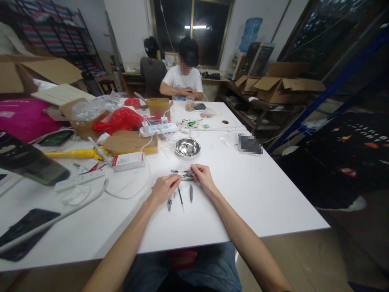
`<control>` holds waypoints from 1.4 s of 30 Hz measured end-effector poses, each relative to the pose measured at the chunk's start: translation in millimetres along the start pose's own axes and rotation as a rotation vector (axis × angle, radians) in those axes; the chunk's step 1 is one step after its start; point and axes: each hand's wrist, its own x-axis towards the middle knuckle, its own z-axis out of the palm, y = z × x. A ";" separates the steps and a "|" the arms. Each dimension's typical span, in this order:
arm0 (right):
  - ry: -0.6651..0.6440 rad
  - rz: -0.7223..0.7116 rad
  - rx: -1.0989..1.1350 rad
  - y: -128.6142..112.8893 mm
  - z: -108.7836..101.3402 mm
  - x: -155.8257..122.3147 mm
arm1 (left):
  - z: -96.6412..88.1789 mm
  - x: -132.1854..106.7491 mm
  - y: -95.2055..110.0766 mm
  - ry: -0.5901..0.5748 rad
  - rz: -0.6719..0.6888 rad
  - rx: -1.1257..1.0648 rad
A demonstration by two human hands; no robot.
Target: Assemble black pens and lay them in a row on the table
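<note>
Over the white table [258, 202], my right hand [204, 178] pinches a grey pen barrel [189, 173]. My left hand [165, 189] is closed, its fingertips meeting the barrel's left end; whatever thin piece they grip is too small to make out. Just beyond and partly under the fingers lie several pen parts [176, 171], side by side. Closer to me, a dark pen refill [181, 198] lies aslant between a grey barrel piece [191, 194] and a short dark and clear pen part [169, 205]. Past the hands stands a shiny metal bowl [187, 152] with small dark pieces inside.
To the left are a white and red box [128, 161], a white cable [127, 197], a power strip [158, 129], red plastic bags [124, 119] and a dark phone [27, 233]. Another person [182, 83] sits at the far end. A dark pixelated object [250, 144] lies right.
</note>
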 end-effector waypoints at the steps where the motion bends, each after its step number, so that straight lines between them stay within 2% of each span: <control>1: -0.007 0.004 -0.007 0.0 -0.4 -0.6 | -0.2 -0.1 0.0 0.002 -0.001 -0.002; 14: -0.012 -0.019 -0.004 6.0 -1.5 -2.4 | 3.0 -2.1 -5.0 0.034 -0.005 -0.009; 33: 0.067 0.010 0.049 7.3 1.3 -5.9 | 1.4 -3.0 -3.0 0.020 0.017 -0.029; 42: 0.005 0.032 -0.026 8.2 1.2 -6.8 | 2.8 -3.1 -5.0 0.008 0.032 -0.042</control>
